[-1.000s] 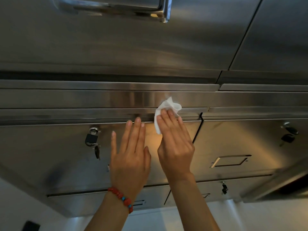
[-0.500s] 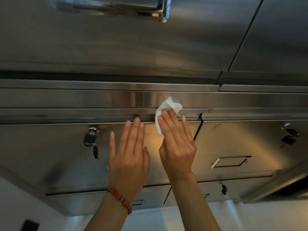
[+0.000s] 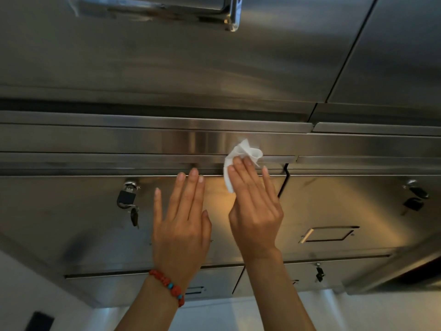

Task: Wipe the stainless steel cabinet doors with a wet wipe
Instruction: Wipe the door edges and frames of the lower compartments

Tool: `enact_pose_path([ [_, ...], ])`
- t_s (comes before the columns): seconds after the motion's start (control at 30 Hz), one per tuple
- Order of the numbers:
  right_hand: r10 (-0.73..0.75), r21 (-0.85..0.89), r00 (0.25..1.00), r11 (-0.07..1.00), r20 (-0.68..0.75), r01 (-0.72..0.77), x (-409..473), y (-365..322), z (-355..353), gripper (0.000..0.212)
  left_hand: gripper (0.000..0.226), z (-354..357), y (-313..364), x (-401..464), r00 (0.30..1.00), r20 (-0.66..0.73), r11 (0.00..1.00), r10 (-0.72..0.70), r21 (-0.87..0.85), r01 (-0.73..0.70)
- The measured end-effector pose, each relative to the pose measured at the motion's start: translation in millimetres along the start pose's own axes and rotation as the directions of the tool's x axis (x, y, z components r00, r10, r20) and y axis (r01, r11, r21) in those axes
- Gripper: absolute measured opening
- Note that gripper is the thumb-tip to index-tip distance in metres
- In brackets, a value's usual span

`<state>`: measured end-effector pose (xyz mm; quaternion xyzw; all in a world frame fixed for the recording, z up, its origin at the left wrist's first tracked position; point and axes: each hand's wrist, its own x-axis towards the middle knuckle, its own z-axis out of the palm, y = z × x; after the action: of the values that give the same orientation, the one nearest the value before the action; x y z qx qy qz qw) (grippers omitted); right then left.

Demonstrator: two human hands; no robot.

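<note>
My right hand [image 3: 255, 211] presses a crumpled white wet wipe [image 3: 243, 155] with straight fingers against the top edge of a stainless steel cabinet door [image 3: 83, 223], near its right corner. The wipe bunches up above my fingertips, over the horizontal steel ledge [image 3: 119, 161]. My left hand [image 3: 181, 223], with a red bead bracelet at the wrist, lies flat and open on the same door just left of the right hand. Its fingertips reach the door's upper edge.
A black padlock with keys [image 3: 126, 199] hangs at the door's left. The neighbouring door [image 3: 346, 204] on the right has a recessed handle [image 3: 327, 234] and a lock [image 3: 415, 197]. Above are larger steel doors with a chrome handle [image 3: 214, 13]. Lower doors sit below.
Both hands have stayed almost in place. The right hand with the wipe has shifted slightly right and its little finger has spread outward.
</note>
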<state>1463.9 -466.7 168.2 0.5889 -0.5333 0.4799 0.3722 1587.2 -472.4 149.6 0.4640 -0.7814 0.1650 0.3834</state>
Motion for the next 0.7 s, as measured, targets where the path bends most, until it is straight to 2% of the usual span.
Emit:
enact_pose_path([
  [0.13, 0.081, -0.005, 0.995, 0.997, -0.051, -0.082, -2.7, -0.1, 0.9, 0.037, 0.049, 0.3, -0.1, -0.1, 1.000, 0.000, 1.000, 0.002, 0.004, -0.002],
  [0.37, -0.036, 0.053, 0.999, 0.998, 0.038, 0.034, -0.8, -6.7, 3.2, 0.029, 0.049, 0.4, -0.8, -0.5, 1.000, 0.003, 0.999, 0.013, 0.036, -0.013],
  [0.7, 0.037, -0.028, 0.999, 0.999, -0.018, -0.038, -4.5, 20.7, -7.4, 0.036, 0.048, -1.5, -1.1, 0.8, 1.000, 0.009, 0.999, 0.020, 0.050, -0.020],
])
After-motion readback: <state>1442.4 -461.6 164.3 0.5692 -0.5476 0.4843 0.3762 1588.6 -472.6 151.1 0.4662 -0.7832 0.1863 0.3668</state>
